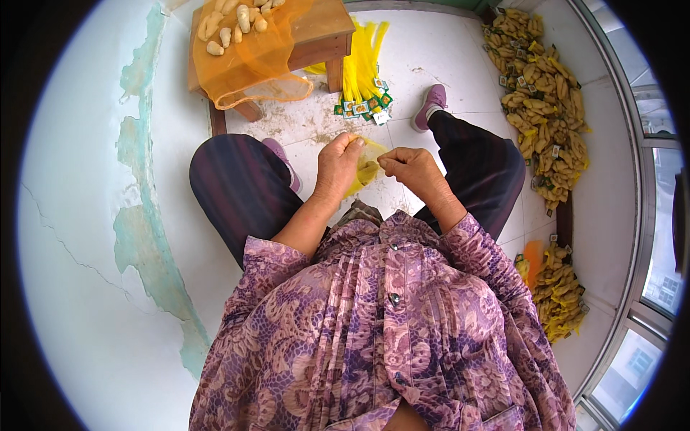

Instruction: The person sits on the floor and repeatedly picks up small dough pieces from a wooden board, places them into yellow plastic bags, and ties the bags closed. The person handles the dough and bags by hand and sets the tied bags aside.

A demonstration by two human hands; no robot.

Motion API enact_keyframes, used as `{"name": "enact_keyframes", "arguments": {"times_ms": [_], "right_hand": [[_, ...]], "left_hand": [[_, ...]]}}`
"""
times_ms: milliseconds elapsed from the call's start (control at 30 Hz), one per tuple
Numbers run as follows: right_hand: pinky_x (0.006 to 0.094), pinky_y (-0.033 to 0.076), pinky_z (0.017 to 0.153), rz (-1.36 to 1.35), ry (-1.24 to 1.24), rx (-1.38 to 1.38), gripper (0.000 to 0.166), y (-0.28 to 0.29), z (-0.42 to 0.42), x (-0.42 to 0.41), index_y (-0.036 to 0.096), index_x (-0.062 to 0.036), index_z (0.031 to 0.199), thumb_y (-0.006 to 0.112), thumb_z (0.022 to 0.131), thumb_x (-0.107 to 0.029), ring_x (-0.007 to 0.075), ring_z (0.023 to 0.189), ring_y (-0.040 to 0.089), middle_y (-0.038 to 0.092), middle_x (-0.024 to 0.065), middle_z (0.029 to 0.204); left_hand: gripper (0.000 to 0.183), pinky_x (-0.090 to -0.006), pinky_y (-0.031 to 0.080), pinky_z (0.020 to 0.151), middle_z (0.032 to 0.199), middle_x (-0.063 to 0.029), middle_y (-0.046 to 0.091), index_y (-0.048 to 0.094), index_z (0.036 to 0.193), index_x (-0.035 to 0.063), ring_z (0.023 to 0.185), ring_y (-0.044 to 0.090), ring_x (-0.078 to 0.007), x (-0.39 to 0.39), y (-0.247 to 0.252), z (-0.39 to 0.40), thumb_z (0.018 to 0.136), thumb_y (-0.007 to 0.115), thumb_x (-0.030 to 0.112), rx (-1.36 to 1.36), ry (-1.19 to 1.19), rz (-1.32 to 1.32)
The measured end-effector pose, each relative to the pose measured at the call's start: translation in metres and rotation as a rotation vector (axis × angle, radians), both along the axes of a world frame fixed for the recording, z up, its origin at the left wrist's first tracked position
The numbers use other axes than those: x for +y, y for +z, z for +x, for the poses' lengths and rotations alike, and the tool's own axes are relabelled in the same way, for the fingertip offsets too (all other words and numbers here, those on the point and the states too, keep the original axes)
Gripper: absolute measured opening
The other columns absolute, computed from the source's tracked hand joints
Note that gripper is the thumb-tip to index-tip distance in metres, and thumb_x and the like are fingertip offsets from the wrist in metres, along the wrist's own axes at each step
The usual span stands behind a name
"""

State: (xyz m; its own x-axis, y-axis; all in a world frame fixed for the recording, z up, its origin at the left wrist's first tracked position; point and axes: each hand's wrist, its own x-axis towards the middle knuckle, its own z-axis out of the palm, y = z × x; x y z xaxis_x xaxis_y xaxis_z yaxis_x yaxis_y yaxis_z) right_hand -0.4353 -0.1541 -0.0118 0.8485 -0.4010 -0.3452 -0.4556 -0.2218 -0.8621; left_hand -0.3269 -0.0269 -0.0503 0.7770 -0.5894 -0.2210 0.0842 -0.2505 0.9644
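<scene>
Between my knees I hold a small yellow mesh bag (351, 188) in both hands. My left hand (337, 164) grips its upper edge between thumb and fingers. On the opposite side my right hand (415, 166) pinches the bag's edge with thumb and forefinger. Something brownish shows through the mesh between the hands; what it is cannot be told. Beyond my hands, a bundle of flat yellow mesh bags (358, 59) hangs beside a wooden table (323, 32), its green and white printed tags (360, 109) near the floor.
Pale, knobbly ginger-like roots (242, 19) lie on an orange mesh sack (259, 59) draped over the table. Filled mesh bags (544, 102) line the right wall, with another pile (558, 301) nearer me and an orange piece (533, 261) beside it. Dirt litters the tiled floor (458, 59).
</scene>
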Motion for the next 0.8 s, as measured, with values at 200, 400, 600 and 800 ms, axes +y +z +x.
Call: {"name": "enact_keyframes", "arguments": {"times_ms": [200, 400, 600, 800], "right_hand": [[0.0209, 0.045, 0.060, -0.096, 0.033, -0.131, 0.016, 0.007, -0.004, 0.011, 0.067, -0.0004, 0.094, 0.065, 0.082, -0.011, 0.0055, 0.064, 0.054, 0.064, 0.0021, 0.074], [0.0254, 0.048, 0.065, 0.329, 0.012, -0.099, 0.022, 0.014, -0.010, 0.004, 0.065, -0.0010, 0.097, 0.062, 0.086, -0.020, 0.0125, 0.069, 0.059, 0.064, 0.0039, 0.080], [0.0321, 0.047, 0.085, 0.804, -0.179, -0.162, 0.046, -0.051, -0.036, 0.003, 0.050, -0.0024, 0.119, 0.047, 0.093, -0.040, 0.0210, 0.097, 0.057, 0.056, 0.0099, 0.111], [0.0274, 0.049, 0.084, 1.250, -0.283, -0.068, 0.036, -0.022, -0.019, 0.027, 0.048, -0.0001, 0.116, 0.054, 0.092, -0.026, 0.0195, 0.091, 0.059, 0.056, 0.0128, 0.107]], "left_hand": [[0.019, -0.0198, 0.035, 0.050, 0.066, 0.0054, 0.049, 0.061, 0.097, 0.0035, 0.056, 0.041, -0.0029, 0.001, 0.012, 0.003, 0.091, 0.054, 0.020, 0.066, -0.017, -0.019], [0.019, -0.0198, 0.042, 0.058, 0.076, 0.0009, 0.057, 0.060, 0.099, 0.0041, 0.065, 0.051, -0.0046, 0.004, 0.018, 0.006, 0.092, 0.053, 0.021, 0.273, -0.046, -0.215], [0.019, -0.0224, 0.047, 0.074, 0.089, -0.0035, 0.062, 0.060, 0.098, 0.0014, 0.081, 0.058, -0.0089, 0.000, 0.060, -0.029, 0.091, 0.056, 0.019, 0.429, -0.444, -0.503], [0.015, -0.0229, 0.047, 0.077, 0.091, -0.0038, 0.065, 0.063, 0.098, 0.0021, 0.084, 0.062, -0.0113, 0.000, 0.099, -0.064, 0.088, 0.061, 0.013, 0.222, -1.141, -0.523]]}}
